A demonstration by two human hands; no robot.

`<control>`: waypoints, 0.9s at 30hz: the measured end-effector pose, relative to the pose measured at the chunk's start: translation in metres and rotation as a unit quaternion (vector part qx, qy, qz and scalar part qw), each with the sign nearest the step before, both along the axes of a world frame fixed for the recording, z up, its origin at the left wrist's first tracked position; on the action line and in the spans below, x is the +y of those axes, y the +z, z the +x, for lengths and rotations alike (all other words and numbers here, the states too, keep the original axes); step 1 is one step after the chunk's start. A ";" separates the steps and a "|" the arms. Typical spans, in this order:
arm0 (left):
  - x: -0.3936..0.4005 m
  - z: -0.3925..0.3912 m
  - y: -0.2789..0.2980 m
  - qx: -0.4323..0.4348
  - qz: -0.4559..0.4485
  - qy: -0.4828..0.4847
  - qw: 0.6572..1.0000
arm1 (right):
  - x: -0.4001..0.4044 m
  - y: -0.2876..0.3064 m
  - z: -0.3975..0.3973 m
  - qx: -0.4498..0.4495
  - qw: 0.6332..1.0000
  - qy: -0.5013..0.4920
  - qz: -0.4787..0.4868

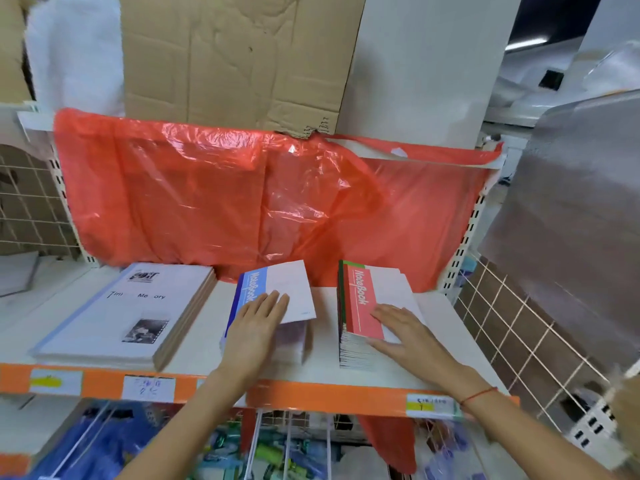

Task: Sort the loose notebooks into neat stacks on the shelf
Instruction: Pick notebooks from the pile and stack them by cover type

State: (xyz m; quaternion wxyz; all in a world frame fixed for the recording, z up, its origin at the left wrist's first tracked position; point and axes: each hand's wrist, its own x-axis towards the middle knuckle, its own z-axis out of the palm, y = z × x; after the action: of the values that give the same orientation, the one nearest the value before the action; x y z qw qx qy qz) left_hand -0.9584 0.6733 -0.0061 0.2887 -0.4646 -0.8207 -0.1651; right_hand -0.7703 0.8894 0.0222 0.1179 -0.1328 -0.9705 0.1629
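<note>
Both hands lay flat with straight fingers, gripping nothing: the left hand (258, 322) pressed on the blue-spined stack of thin paper notebooks (268, 308) at the centre of the frame, the right hand (401, 329) on the red-covered stack of thin paper notebooks (367, 311) just to its right. The topmost blue notebook (287, 289) sat skewed, its far corner swung out of line with those beneath. These soft-cover books looked light and floppy singly, and their smooth covers likely slid easily; squaring them by pushing on the edges, or lifting a stack from both sides, seemed the safer hold. Both stacks stood on the white shelf board with an orange front strip (322, 393). At centre left lay a wide stack of white photo-printed books (138, 310); a red plastic sheet (242, 195) hung behind.
</note>
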 end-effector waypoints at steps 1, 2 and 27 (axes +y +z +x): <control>0.000 0.001 0.002 0.011 0.007 0.005 1.000 | 0.000 0.000 -0.001 0.006 1.000 0.005 0.001; 0.000 0.002 0.002 0.022 0.013 0.007 1.000 | 0.001 0.000 -0.002 0.008 1.000 0.008 0.001; -0.002 -0.004 0.002 -0.004 -0.009 0.009 1.000 | 0.017 -0.007 -0.016 -0.028 0.999 0.027 0.035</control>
State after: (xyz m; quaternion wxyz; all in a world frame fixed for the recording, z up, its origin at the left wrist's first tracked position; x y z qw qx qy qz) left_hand -0.9629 0.6715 -0.0039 0.2827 -0.4590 -0.8274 -0.1574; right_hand -0.7868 0.9067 0.0156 0.0911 -0.1072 -0.9817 0.1284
